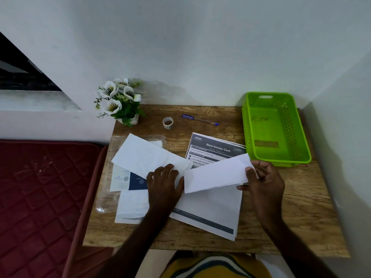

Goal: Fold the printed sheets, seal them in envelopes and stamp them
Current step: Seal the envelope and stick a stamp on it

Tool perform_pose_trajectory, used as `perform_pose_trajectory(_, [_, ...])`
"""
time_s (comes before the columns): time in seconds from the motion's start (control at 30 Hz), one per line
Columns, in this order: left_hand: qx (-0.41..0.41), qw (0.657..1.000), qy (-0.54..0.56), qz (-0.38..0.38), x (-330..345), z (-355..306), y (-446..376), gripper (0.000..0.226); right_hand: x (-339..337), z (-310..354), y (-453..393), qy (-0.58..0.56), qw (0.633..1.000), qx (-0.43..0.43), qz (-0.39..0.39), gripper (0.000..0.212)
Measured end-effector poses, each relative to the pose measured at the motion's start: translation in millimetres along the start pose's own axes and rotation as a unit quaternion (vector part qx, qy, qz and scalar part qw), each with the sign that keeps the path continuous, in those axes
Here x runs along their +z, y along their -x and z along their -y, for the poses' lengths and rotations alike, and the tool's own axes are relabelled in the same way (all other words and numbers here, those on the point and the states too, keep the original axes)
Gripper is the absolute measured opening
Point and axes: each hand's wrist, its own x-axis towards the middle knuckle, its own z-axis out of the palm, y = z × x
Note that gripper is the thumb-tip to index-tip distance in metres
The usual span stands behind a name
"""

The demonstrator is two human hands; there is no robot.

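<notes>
A folded white sheet [218,174] is held at centre right of the frame, pinched at its right end by the right hand [263,184], thumb on top and fingers curled beneath; its left end points toward the left hand [163,184]. That hand is laid flat with fingers spread on a white envelope [144,155], which slants up toward the left. Two hands are seen, one envelope under the palm, and one printed sheet [212,209] flat beneath both, a dark band along its lower edge. A further printed page [216,147] headed "Store Kitchen Cloth" lies above. One green basket [301,137], one pen [200,119] and one tape roll [167,122] are counted on the wooden table [301,217].
</notes>
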Motion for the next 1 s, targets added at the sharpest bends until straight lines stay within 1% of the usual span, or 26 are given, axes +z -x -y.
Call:
perform_pose_trajectory(0.17, [0.019,1.0,0.0,-0.001,-3.7,-2.9,-2.1,0.034,-2.4,-9.8,7.1,0.008,1.0,0.015,-0.014,0.017])
perform_pose_trajectory(0.3, [0.038,0.999,-0.001,-0.013,-8.2,-5.6,-2.1,0.028,-5.1,-9.8,6.1,0.014,1.0,0.011,-0.015,0.017])
perform_pose_trajectory(0.53, [0.073,0.997,0.002,-0.014,-7.4,-6.1,-2.5,0.027,-2.4,-11.1,3.3,0.006,1.0,0.012,-0.006,0.017])
perform_pose_trajectory(0.67, [0.087,0.996,0.009,-0.009,-10.7,-3.4,-8.0,0.026,1.4,-9.8,-0.7,0.026,1.0,0.004,0.005,0.018])
perform_pose_trajectory(0.77, [0.064,0.997,0.035,-0.008,-12.6,1.5,-11.7,0.02,4.4,-8.6,-4.1,0.04,0.999,-0.01,0.006,0.019])
perform_pose_trajectory(0.87, [0.053,0.996,0.065,-0.007,-10.8,8.2,-13.2,0.018,7.4,-5.8,-3.9,0.05,0.998,-0.026,0.01,0.025])
perform_pose_trajectory(1.0, [0.017,0.994,0.111,-0.007,-12.9,9.9,-12.9,0.022,7.0,-2.8,0.3,0.067,0.997,-0.038,0.006,0.019])
